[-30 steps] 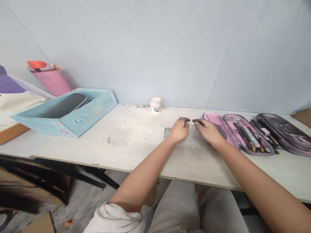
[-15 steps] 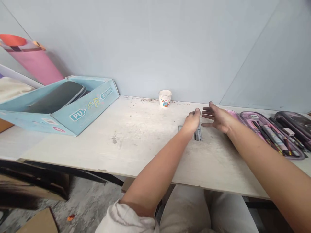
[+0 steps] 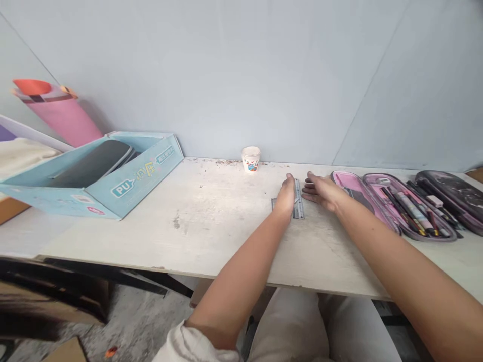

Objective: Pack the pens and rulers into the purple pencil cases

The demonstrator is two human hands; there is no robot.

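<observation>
A small metal ruler [image 3: 298, 201] lies flat on the pale desk [image 3: 211, 226], running away from me. My left hand [image 3: 286, 195] lies stretched out flat along the ruler's left side, touching it. Just to the ruler's right rests my right hand [image 3: 320, 192], fingers extended and spread toward the ruler's far end, holding nothing. Right of that hand an open pink and purple pencil case [image 3: 392, 203] lies flat, filled with several pens and pencils.
A small printed paper cup [image 3: 251, 159] stands by the wall behind my hands. A light blue cardboard box [image 3: 101, 176] holding a dark case sits at the left, with a pink rolled cone [image 3: 60, 110] behind it. My lap shows below the desk edge.
Both hands held small dark things a second ago; now they hold nothing. The left fist has flattened beside the ruler, and the right hand has lowered onto the desk beside it.
</observation>
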